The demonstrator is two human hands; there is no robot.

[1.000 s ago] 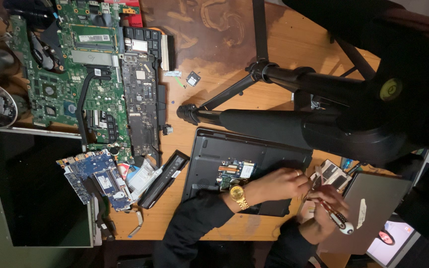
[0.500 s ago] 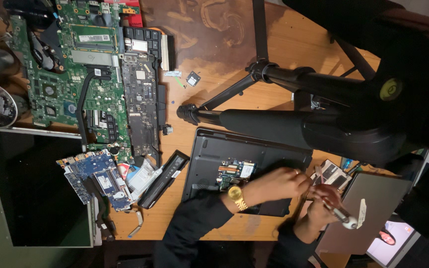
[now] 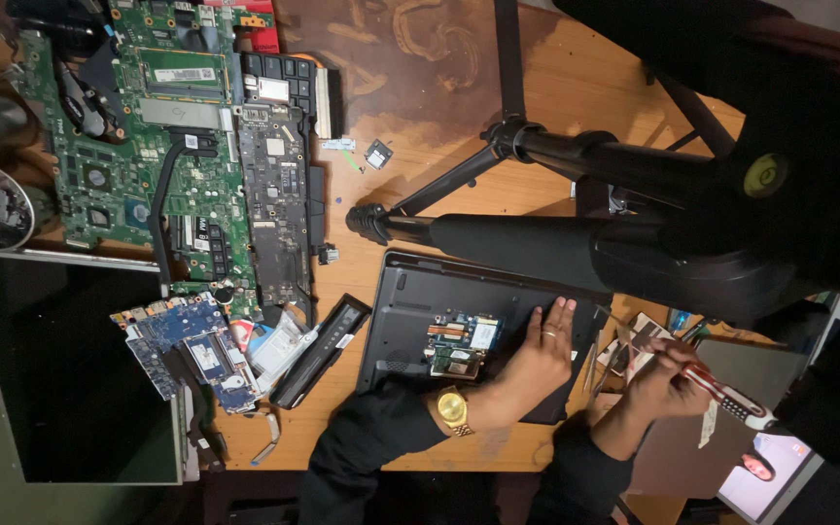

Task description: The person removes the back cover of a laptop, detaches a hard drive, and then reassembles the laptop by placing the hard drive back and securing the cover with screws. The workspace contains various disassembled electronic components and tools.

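Hands at the opened laptop base

Left hand (image 3: pixel 542 352) lies flat, fingers spread, on the laptop base (image 3: pixel 420 311) — right hand (image 3: pixel 668 381) is closed around a red-handled screwdriver (image 3: pixel 726 397).

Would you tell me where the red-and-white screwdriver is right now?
In the head view the red-and-white screwdriver is at the lower right, held in the right hand, just right of the dark laptop base on which the left hand lies.

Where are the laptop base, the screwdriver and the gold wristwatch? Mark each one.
laptop base (image 3: pixel 410 321): head view, on its bare dark cover left of the opening.
screwdriver (image 3: pixel 726 397): head view, on its red and white handle, held in the right hand.
gold wristwatch (image 3: pixel 452 408): head view, on its dial, left wrist.
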